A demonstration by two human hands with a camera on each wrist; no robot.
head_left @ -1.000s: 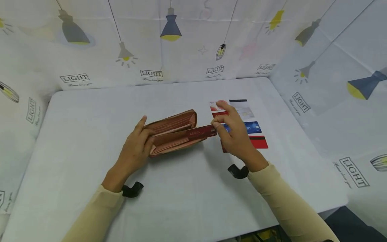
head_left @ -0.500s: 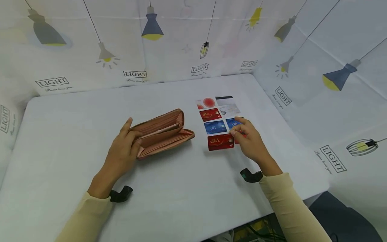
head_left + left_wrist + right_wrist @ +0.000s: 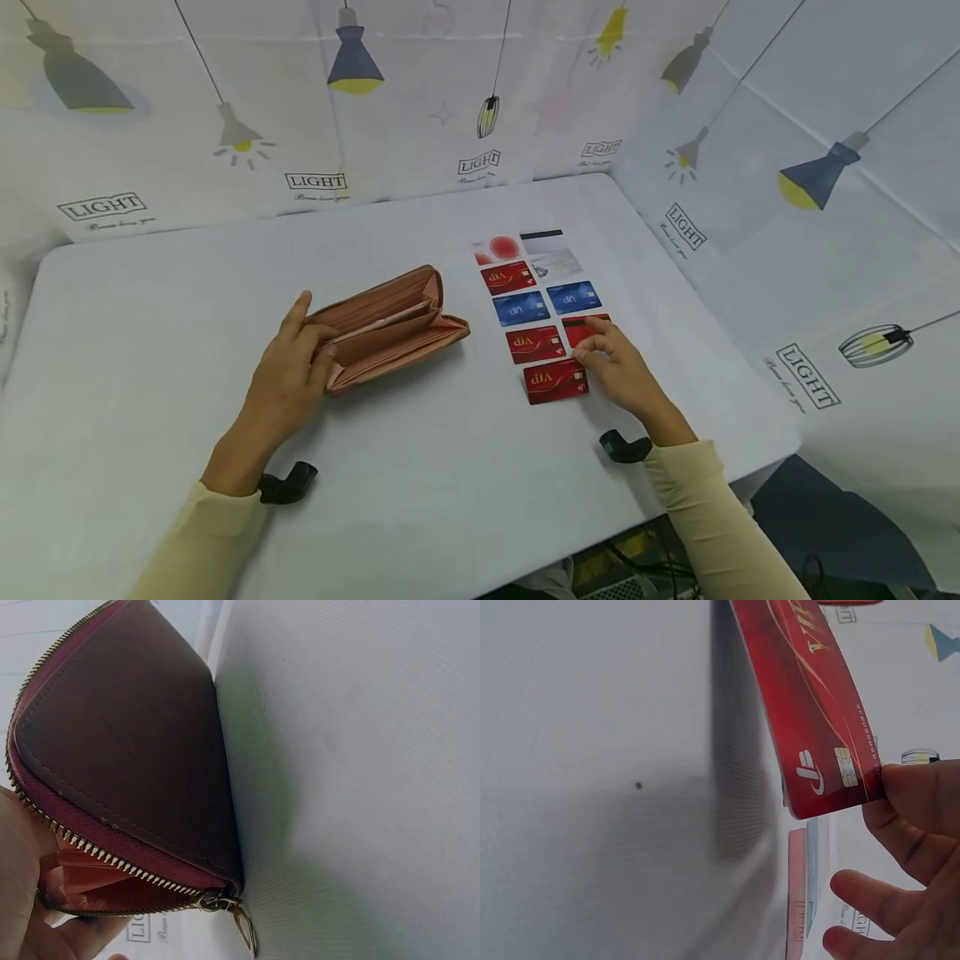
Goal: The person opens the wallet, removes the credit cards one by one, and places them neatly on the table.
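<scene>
My left hand grips the left end of an unzipped brown wallet, which stands open on the table with its pink-tan compartments showing. In the left wrist view, the wallet's dark outer side and gold zipper are close to the camera. My right hand pinches a red VIP card by its right end, between thumb and forefinger. The right wrist view shows this card tilted up off the white surface, its gold chip near the thumb.
Several cards lie in two columns beyond the held one: red VIP cards, blue cards, a red striped card, pale cards. The white table ends at a lamp-printed backdrop. Cables hang below its front edge.
My right hand has drawn the red VIP card out of the wallet and carried it right to the front of the card rows. My left hand keeps its hold. The head view has shifted.
</scene>
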